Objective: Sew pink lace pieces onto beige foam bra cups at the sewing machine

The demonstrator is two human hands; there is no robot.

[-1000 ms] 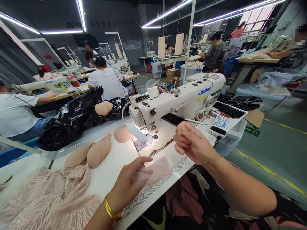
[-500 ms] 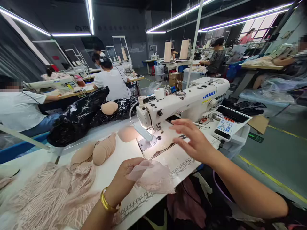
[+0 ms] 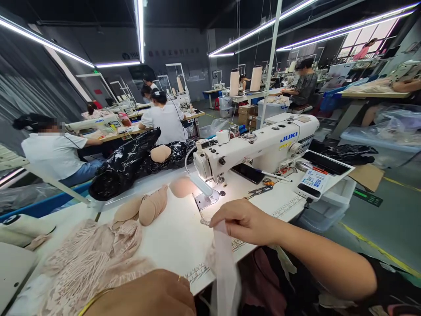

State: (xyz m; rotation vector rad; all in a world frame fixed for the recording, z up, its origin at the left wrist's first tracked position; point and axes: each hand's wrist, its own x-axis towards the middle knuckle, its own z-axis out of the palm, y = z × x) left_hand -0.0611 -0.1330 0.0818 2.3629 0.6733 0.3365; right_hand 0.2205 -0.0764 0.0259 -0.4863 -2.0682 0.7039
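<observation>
White fabric (image 3: 226,272), lower end blurry

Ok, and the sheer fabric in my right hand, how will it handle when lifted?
The sheer fabric is probably floppy, since it hangs limply below your right hand. It's likely light too, looking thin enough to be translucent. It may swing easily: its lower end is blurred.

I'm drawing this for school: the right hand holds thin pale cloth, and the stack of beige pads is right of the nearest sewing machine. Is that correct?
Not quite: the head view shows the stack of beige pads lying left of the nearest sewing machine, not right. The right hand does hold thin pale cloth.
</observation>
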